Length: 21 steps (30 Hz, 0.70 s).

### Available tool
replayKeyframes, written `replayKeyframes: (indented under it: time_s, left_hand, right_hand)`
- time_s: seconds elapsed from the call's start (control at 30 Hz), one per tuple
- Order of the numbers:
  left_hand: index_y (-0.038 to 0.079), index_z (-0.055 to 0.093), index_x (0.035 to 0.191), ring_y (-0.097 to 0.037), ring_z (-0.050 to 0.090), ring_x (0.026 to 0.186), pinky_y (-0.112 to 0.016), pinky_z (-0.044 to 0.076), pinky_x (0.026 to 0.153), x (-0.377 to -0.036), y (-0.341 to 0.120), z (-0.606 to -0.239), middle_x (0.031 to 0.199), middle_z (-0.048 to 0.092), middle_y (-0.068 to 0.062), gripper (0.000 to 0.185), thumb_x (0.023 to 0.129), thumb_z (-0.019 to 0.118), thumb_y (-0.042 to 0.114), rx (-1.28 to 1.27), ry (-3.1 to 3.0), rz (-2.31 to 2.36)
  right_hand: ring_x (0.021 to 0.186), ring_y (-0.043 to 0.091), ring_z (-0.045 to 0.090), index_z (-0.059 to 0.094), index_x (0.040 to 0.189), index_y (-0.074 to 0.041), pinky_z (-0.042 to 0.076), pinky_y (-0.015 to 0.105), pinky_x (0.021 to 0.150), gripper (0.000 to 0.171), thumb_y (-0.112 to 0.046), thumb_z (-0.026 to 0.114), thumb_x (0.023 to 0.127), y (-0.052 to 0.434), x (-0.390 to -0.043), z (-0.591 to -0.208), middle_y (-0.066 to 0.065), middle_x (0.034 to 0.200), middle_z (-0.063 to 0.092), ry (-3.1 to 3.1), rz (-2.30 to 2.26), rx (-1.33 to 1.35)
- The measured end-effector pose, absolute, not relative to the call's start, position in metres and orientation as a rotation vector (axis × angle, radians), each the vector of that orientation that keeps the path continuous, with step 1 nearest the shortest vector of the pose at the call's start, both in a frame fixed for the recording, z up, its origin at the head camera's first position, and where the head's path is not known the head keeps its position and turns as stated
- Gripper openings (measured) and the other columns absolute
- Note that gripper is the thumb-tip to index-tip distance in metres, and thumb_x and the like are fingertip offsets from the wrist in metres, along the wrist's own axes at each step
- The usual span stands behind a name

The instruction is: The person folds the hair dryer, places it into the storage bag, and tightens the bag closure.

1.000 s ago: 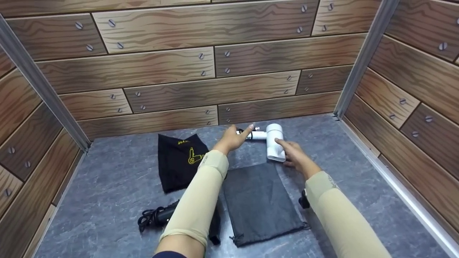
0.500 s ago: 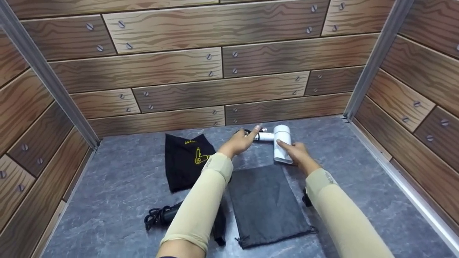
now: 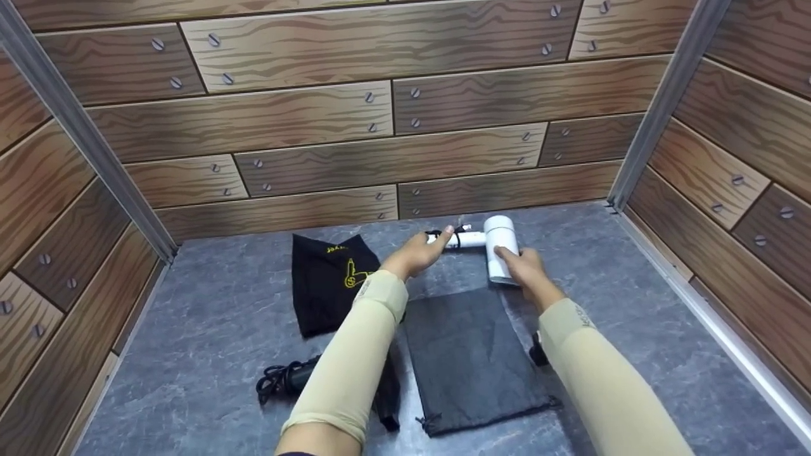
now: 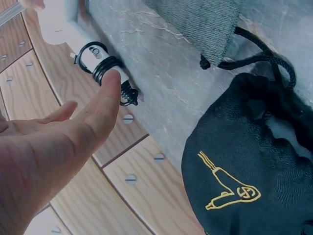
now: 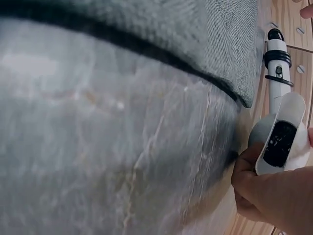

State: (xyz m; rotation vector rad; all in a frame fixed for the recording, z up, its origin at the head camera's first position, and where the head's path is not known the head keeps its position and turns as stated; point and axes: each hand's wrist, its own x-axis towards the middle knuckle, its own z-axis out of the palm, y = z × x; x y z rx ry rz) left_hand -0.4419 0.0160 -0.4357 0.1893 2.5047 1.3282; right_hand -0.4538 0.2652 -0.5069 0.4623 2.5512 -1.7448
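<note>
— Grey pouch (image 3: 472, 354) lies flat, nearest; white dryer (image 3: 498, 253) just beyond it. Step?
— Taking hold: right hand (image 3: 523, 269) curls round the barrel, left hand (image 3: 418, 253), fingers straight, touches the handle. Next, I judge, a firm lift toward the pouch

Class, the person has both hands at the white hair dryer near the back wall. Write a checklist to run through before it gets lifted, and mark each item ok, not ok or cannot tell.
1. Right hand grips the barrel of the white hair dryer: ok; the right wrist view shows fingers curled round it.
2. Left hand holds the handle: not ok; its straight fingers only touch the handle end.
3. Cord is wound up on the handle: ok.
4. Grey pouch lies flat in front of the dryer: ok.
5. Grey pouch mouth is open: cannot tell.
6. Black bag lies apart from the dryer: ok.
</note>
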Motion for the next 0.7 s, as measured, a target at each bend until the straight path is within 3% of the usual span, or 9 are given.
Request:
replayKeyframes:
  time_s: [0.23,0.47,0.7]
  left_hand:
    - [0.001,0.035,0.164,-0.042,0.03,0.159,-0.052,0.027,0.131,-0.447,0.009,-0.434,0.169,0.036,-0.024,0.082,0.109,0.042,0.062,0.276,2.654,1.202]
    - [-0.003,0.023,0.166,-0.043,0.02,0.162,-0.054,0.019,0.133,-0.441,-0.002,-0.435,0.172,0.026,-0.026,0.088,0.109,0.044,0.06,0.239,2.627,1.136]
    - [-0.003,0.024,0.166,-0.043,0.024,0.161,-0.053,0.023,0.132,-0.44,-0.006,-0.439,0.172,0.028,-0.026,0.086,0.108,0.05,0.055,0.25,2.609,1.187]
  right_hand:
    - [0.088,0.014,0.058,0.057,0.139,0.013,0.051,0.02,0.073,0.065,-0.041,0.062,0.104,0.269,-0.45,-0.5,0.015,0.116,0.06,2.608,-1.712,0.357]
    - [0.087,0.014,0.061,0.055,0.139,0.015,0.055,0.021,0.072,0.064,-0.039,0.061,0.105,0.27,-0.44,-0.487,0.018,0.117,0.063,2.607,-1.703,0.209]
    - [0.084,0.014,0.064,0.058,0.137,0.013,0.058,0.023,0.07,0.059,-0.036,0.063,0.104,0.272,-0.432,-0.481,0.019,0.116,0.065,2.578,-1.723,0.118]
